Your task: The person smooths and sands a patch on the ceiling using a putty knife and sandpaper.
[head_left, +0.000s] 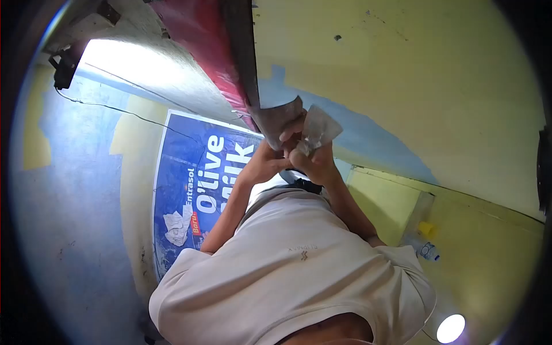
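Note:
My left hand (268,164) and my right hand (315,163) meet in front of my waist, fingers curled in toward each other. Out of the right hand's grip sticks a small clear plastic bag (323,125), its neck gathered and twisted at the thumb and its wider end flaring upward. The left hand's fingers are bent close against the right's, and what they hold is hidden; I cannot tell what it is. Just beyond the fingers a grey curved sheet (277,119) overlaps the hands, near the end of a dark edge.
A red-covered surface with a dark edge (244,52) juts in from the top. A blue poster (198,155) hangs on the left wall. To the right are a yellow wall (402,75), a clear plastic bottle (428,251) and a lit lamp (451,328).

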